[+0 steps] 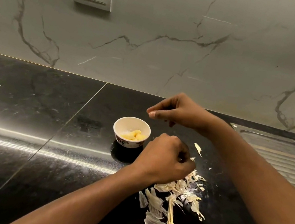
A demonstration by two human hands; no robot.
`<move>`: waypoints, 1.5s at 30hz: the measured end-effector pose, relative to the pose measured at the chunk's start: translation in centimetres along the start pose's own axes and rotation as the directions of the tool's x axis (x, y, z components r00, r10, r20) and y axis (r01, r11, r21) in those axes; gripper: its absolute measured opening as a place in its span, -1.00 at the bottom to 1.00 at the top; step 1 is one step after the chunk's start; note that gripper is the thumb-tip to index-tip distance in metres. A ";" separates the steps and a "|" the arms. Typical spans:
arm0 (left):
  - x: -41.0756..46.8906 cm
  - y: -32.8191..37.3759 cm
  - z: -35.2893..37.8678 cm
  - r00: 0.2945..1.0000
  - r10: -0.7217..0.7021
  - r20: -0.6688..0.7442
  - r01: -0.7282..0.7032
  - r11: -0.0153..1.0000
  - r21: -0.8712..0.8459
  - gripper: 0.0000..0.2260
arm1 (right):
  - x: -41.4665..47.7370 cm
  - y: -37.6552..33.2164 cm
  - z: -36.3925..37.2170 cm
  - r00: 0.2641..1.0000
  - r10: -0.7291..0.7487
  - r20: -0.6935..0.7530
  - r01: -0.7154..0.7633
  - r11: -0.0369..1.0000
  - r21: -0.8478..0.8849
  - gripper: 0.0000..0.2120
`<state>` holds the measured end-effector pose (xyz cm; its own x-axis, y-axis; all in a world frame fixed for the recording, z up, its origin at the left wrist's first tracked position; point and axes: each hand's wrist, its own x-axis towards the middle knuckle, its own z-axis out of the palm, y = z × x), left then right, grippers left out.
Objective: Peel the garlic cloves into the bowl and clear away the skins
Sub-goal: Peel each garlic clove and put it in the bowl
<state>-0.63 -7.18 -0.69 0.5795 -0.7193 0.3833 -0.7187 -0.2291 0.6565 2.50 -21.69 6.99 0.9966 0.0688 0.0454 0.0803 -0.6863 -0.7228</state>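
While papery skins [170, 200] lie heaped nearest me on the surface [40, 132], my left hand [168, 155] curls above them; whether that grip hides anything, cannot tell. Bowl [120, 125] beyond holds glossy yellow cloves [134, 136]. Right hand [178, 109], fingertips pinched together, nothing visible between them. Peeling apparently ending; next, gather skins.

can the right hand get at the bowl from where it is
Probably yes. The right hand hangs just up and right of the bowl, whose open top is uncovered; the left hand sits beside the rim, not over it.
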 end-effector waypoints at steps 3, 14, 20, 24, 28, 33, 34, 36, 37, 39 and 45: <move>0.3 -0.6 -0.2 0.999 0.016 -0.046 -0.018 0.999 -0.027 -0.75 | -2.7 1.0 -2.3 0.986 -0.005 -0.167 0.019 0.996 0.083 -0.81; 0.9 -1.0 0.1 0.998 -0.048 -0.038 0.042 0.988 -0.150 -0.71 | -10.1 12.7 -1.7 0.843 0.211 -0.495 -0.268 0.962 -0.047 -0.91; 1.4 -1.4 0.1 0.992 -0.110 -0.062 0.089 0.958 -0.273 -0.68 | -9.5 13.6 -0.5 0.870 0.190 -0.455 -0.344 0.895 -0.285 -0.77; 1.4 -1.4 0.3 0.985 -0.169 -0.023 0.152 0.932 -0.328 -0.75 | -9.1 13.7 -0.4 0.885 0.160 -0.438 -0.297 0.917 -0.266 -0.91; 1.2 -1.5 0.2 0.987 -0.158 0.011 0.151 0.920 -0.362 -0.86 | -9.5 13.7 -0.5 0.897 0.153 -0.415 -0.260 0.941 -0.215 -0.93; 1.1 -1.4 -0.1 0.978 -0.208 0.009 0.194 0.896 -0.398 -0.91 | -10.2 11.6 -0.4 0.921 0.166 -0.352 -0.107 0.978 0.181 -0.93; 1.1 -1.4 -0.2 0.974 -0.225 0.009 0.208 0.885 -0.417 -0.92 | -10.4 11.1 -0.3 0.939 0.155 -0.306 -0.082 0.968 0.239 -0.92; 1.1 -1.3 -0.2 0.968 -0.251 0.007 0.228 0.866 -0.445 -0.90 | -10.5 10.4 -0.1 0.966 0.110 -0.234 -0.038 0.955 0.294 -0.86; 1.0 -1.2 -0.2 0.966 -0.258 0.007 0.233 0.858 -0.457 -0.87 | -10.5 10.2 0.1 0.974 0.088 -0.210 -0.018 0.948 0.318 -0.83; 1.0 -1.0 -0.2 0.965 -0.262 0.007 0.231 0.839 -0.493 -0.74 | -10.6 10.0 0.3 0.979 0.057 -0.194 0.015 0.935 0.354 -0.81; 1.0 -0.9 -0.4 0.957 -0.289 0.016 0.253 0.807 -0.534 -0.79 | -10.6 10.0 0.6 0.970 0.019 -0.242 0.078 0.919 0.386 -0.79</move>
<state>0.80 -7.46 -0.66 0.7563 -0.6326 0.1666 -0.2279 -0.0161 0.9736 -7.29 -28.89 -1.16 0.9729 -0.1214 0.1970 0.1446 -0.3457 -0.9271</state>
